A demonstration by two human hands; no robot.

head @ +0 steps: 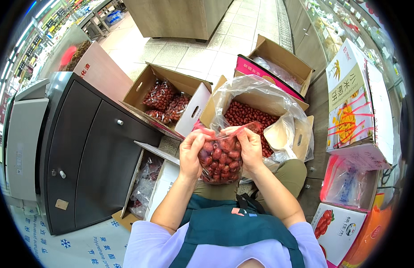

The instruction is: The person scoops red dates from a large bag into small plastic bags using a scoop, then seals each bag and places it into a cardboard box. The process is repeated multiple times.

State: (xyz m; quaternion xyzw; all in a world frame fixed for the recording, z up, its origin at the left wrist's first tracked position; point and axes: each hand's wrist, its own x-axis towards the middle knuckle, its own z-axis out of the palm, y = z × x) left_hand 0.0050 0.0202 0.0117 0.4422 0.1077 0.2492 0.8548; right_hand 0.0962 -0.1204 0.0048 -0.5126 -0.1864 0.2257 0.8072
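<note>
A clear plastic bag of red dates (pixel 222 160) with a pinkish-red top edge hangs between my hands, over my lap. My left hand (pixel 192 152) pinches one upper corner of it, and my right hand (pixel 250 147) grips the opposite corner. Just beyond stands a cardboard box lined with a clear plastic sheet (pixel 254 87), holding loose red dates (pixel 247 115). A pale plastic scoop (pixel 280 136) rests on those dates at the right side. To the left, another cardboard box (pixel 136 88) contains several filled bags of dates (pixel 166 100).
A dark cabinet (pixel 103 150) stands at left, beside an open box with plastic bags (pixel 145 187). Behind the lined box is a pink-sided carton (pixel 284 57). Stacked printed cartons (pixel 347 100) and a box of plastic packaging (pixel 347 184) line the right. A wooden-sided counter (pixel 177 18) stands ahead on tiles.
</note>
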